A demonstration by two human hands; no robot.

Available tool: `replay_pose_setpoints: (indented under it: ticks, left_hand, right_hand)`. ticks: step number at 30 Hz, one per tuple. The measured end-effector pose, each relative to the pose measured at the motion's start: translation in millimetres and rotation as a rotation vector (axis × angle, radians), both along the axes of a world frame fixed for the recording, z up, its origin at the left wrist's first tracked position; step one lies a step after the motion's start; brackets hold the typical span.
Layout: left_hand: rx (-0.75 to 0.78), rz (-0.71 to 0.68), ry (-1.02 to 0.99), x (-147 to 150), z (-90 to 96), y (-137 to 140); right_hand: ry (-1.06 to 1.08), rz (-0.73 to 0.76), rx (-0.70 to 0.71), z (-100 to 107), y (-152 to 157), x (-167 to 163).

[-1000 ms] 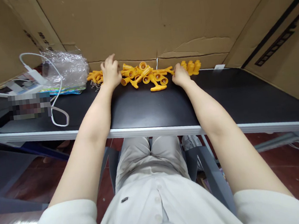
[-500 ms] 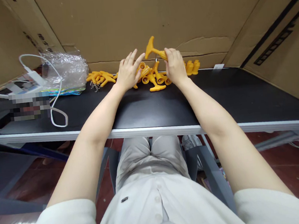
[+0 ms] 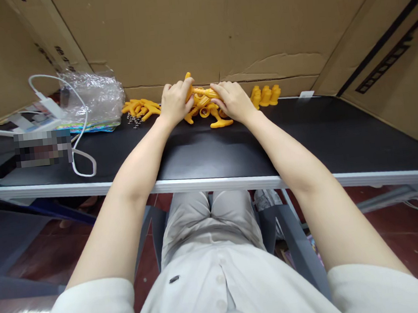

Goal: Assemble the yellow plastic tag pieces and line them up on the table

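Between my hands, just above the pile, is a yellow plastic T-shaped handle piece [image 3: 201, 92], lying roughly level. My left hand [image 3: 176, 101] is closed around its crossbar end. The fingers of my right hand [image 3: 233, 100] are wrapped round its other end, which they mostly hide. Right below lie several yellow cup-like sleeves [image 3: 204, 112] and another T-shaped handle [image 3: 221, 124], partly covered by my hands. More yellow handles [image 3: 144, 107] are heaped left of my left hand, with small metal springs [image 3: 134, 120] in front of them.
Upright yellow pieces [image 3: 270, 95] stand to the right against the cardboard wall [image 3: 166, 31]. On the left of the black table [image 3: 212, 156] are clear plastic bags [image 3: 93, 99] and a white cable [image 3: 86, 119]. A metal edge runs along the table's front.
My right hand has brought the raised T-shaped handle down and left. My left hand, spread and apart from it before, has closed on its crossbar end.
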State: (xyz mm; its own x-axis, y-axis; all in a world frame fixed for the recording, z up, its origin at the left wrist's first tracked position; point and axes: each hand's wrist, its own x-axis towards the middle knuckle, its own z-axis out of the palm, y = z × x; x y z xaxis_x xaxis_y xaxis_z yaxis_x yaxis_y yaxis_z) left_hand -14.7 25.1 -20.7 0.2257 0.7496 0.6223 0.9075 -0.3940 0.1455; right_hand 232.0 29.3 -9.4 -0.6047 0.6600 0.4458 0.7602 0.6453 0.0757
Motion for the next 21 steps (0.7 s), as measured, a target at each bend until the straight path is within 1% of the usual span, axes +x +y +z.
replay_pose_setpoints:
  ticks: [3, 7, 10, 16, 21]
  left_hand:
    - [0.035, -0.005, 0.017, 0.1, -4.0, 2.6]
    - [0.084, -0.014, 0.03, -0.3, -9.6, 7.7]
    - [0.106, -0.041, 0.027, 0.7, -11.1, 9.0]
    - [0.079, -0.047, 0.042, 3.6, -9.7, 5.2]
    - [0.023, -0.052, 0.048, 4.4, -10.6, 5.2]
  right_hand:
    - [0.003, -0.014, 0.003, 0.3, -1.2, -1.0]
    - [0.011, 0.004, 0.05, -3.6, 4.3, -2.4]
    - [0.008, -0.021, 0.063, -5.2, 7.1, -2.9]
    - [-0.014, -0.009, 0.009, -6.0, 5.8, -3.1]
    - [-0.019, 0.007, -0.012, -7.1, 6.7, -3.2]
